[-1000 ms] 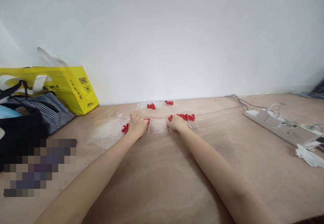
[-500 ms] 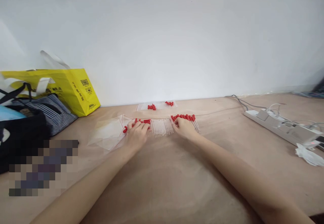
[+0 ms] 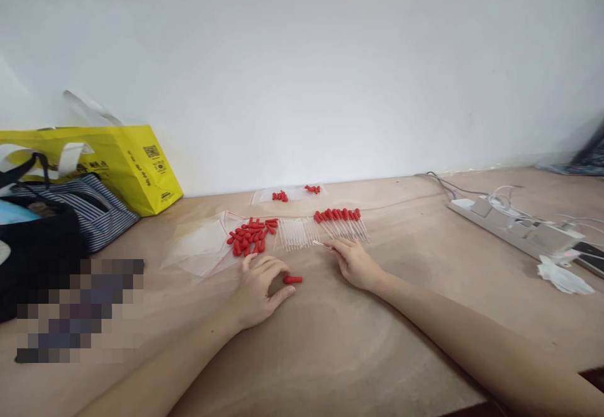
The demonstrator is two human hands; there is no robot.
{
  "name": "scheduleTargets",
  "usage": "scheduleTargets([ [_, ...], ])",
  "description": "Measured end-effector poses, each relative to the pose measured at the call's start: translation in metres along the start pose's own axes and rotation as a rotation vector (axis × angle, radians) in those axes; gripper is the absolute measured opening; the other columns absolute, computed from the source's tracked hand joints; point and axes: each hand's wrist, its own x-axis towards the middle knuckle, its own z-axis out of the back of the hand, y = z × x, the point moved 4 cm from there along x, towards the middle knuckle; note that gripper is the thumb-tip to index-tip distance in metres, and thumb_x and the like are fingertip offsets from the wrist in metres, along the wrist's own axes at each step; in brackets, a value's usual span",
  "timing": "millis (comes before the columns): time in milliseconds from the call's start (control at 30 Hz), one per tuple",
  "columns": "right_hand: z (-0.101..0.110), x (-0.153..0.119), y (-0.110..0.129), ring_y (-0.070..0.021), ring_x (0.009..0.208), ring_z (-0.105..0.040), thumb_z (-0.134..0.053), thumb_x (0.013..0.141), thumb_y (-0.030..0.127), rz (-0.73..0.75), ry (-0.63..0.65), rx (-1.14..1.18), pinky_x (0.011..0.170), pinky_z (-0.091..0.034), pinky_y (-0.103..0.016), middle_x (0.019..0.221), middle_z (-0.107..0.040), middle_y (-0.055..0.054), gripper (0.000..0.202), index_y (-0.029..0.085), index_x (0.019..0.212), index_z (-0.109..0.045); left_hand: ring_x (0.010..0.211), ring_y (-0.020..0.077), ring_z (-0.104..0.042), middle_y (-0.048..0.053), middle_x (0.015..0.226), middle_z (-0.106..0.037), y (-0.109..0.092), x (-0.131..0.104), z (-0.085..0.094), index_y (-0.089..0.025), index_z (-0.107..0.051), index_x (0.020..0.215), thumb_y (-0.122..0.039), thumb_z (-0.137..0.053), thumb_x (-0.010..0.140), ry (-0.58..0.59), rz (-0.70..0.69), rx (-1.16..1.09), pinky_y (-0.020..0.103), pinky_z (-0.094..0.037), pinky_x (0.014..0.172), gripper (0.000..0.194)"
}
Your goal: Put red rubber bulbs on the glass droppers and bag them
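Across the back stands a pale wall [image 3: 330, 77], with the brown desk [image 3: 330, 348] reaching up to it. On the left, a yellow bag [image 3: 136, 165] sits behind a striped pouch [image 3: 101, 209] and a black bag [image 3: 42, 253]; to the right lies a white power strip [image 3: 509, 234]. Clear plastic bags [image 3: 202, 247] lie flat left of centre, beside a pile of red bulbs [image 3: 248, 236]. The left hand [image 3: 259, 288] curves its thumb and forefinger around a single red bulb; whether that grip is clamped cannot be told. The right hand [image 3: 356, 263] has its grip closed on a thin clear tube [image 3: 321, 243]. Just beyond are a row of bare tubes [image 3: 297, 234] and, to its right, red-topped tubes [image 3: 340, 219]. Smallest is the single red bulb [image 3: 293, 280], between the hands, nearest the left.
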Motion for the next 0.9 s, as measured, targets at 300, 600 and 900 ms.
scheduleTargets([
  [300, -0.003, -0.001, 0.017, -0.0139, 0.075, -0.051, -0.039, 0.085, 0.016, 0.038, 0.084, -0.005, 0.073, -0.032, -0.029, 0.081, -0.058, -0.004, 0.017, 0.016, 0.091, -0.054, 0.088, 0.0185, -0.053, -0.002, 0.092, -0.064, -0.001, 0.008, -0.014, -0.029, -0.064, 0.083, -0.032, -0.049, 0.082, -0.064, 0.013, -0.024, 0.037, -0.024, 0.079, 0.015],
  [600, -0.005, -0.003, 0.037, -0.0122, 0.07, -0.05, -0.039, 0.086, 0.019, 0.088, 0.051, 0.122, 0.069, -0.032, -0.027, 0.075, -0.059, -0.001, 0.014, 0.018, 0.088, -0.053, 0.077, 0.0164, -0.054, -0.003, 0.077, -0.063, 0.004, 0.008, -0.012, -0.023, -0.057, 0.084, -0.031, -0.044, 0.084, -0.116, 0.119, -0.104, 0.033, -0.026, 0.074, 0.015],
  [900, -0.005, -0.003, 0.042, -0.0116, 0.064, -0.049, -0.04, 0.085, 0.018, 0.116, 0.001, 0.104, 0.068, -0.032, -0.027, 0.072, -0.058, -0.001, 0.014, 0.017, 0.089, -0.053, 0.078, 0.0149, -0.053, -0.004, 0.08, -0.062, 0.002, 0.009, -0.013, -0.022, -0.054, 0.082, -0.03, -0.039, 0.087, -0.116, 0.155, -0.146, 0.033, -0.024, 0.078, 0.017],
])
